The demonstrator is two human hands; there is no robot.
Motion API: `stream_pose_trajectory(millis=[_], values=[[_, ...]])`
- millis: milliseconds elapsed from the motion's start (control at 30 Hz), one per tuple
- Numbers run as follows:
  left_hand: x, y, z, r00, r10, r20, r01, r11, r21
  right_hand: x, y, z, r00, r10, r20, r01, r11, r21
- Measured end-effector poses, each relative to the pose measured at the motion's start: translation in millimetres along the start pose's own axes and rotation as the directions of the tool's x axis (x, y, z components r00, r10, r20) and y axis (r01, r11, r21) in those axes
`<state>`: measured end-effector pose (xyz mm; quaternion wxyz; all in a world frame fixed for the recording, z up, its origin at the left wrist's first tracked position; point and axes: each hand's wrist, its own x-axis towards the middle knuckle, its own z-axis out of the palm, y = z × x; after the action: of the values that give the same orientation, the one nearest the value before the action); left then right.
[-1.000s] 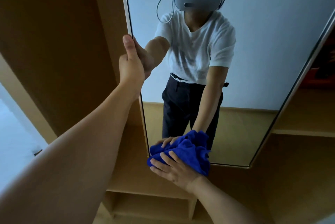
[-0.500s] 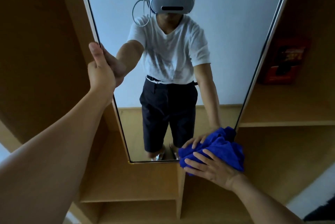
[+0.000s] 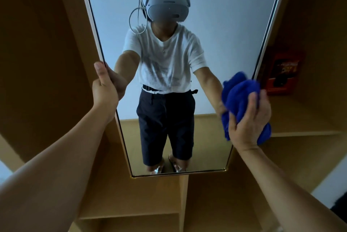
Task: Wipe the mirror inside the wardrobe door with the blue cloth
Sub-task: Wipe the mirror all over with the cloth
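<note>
**Camera placement: single head-worn view facing the mirror**

One wide-angle camera is in use, worn on the person's head. It faces forward and slightly down at the mirror [image 3: 187, 62], square on and at arm's reach. The mirror fills the centre of the frame from the top edge to its lower corners; straight lines bow outward near the frame borders. Both forearms enter from below the mirror. Wooden shelving [image 3: 300, 119] shows to the right of the mirror and beneath it. The headset [image 3: 167, 9] carrying the camera appears reflected near the mirror's top. No second view overlaps.
</note>
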<state>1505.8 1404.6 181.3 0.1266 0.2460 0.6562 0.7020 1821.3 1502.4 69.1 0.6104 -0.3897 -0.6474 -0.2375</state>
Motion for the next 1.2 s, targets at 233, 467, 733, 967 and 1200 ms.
stream_pose_trajectory(millis=[233,467,733,967,1200], values=[[4,-5,0,1.0,0.006,-0.016,-0.006,1.0,0.026,24,-1,-17,0.78,0.559,0.28,-0.623,0.654,0.43],[14,-5,9,0.998,-0.033,-0.06,0.03,0.998,-0.054,17,19,-30,0.442,0.606,0.661,-0.896,0.265,0.356],[5,9,-2,0.988,-0.138,0.064,0.131,0.986,0.105,35,17,-44,0.049,0.626,0.778,-0.985,-0.098,0.141],[-14,24,-7,0.964,-0.206,0.167,0.192,0.977,0.096,44,10,-67,-0.057,0.617,0.785,-0.991,-0.128,0.028],[-21,32,-18,0.937,-0.229,0.264,0.214,0.973,0.083,50,6,-81,-0.133,0.598,0.791,-0.988,-0.143,-0.057]])
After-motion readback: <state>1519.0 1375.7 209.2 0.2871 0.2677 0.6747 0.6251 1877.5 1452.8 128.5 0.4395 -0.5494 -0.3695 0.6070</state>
